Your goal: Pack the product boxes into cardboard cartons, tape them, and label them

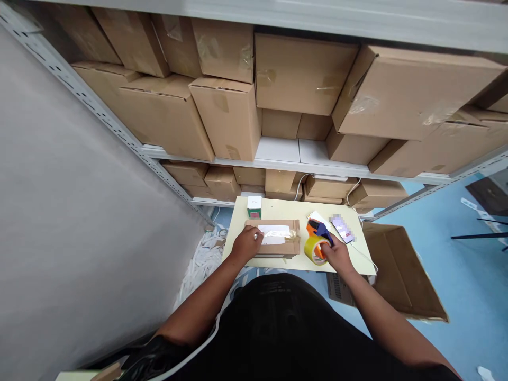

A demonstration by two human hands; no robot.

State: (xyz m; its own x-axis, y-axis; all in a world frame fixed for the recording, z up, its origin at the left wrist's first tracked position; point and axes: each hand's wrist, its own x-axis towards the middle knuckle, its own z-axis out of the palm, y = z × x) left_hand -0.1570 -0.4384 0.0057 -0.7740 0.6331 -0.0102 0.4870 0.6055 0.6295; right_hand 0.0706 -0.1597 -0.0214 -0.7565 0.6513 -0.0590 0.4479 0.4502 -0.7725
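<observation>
A black shirt (283, 328) is looming; the right hand (337, 254) is gripping a tape dispenser (313, 244) right of the crosswise carton (273, 248); the left hand (246, 244) is resting curled, grasp unclear, at its left end.

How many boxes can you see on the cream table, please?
2: the brown carton at the left hand, and the small green-and-white box just beyond the carton's left end.

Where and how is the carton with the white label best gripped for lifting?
Probably grip the carton at its two short ends, one hand from each side: its long side runs left to right on the table. The left hand is at its left end; the right hand holds a tape dispenser, so would need freeing.
</observation>
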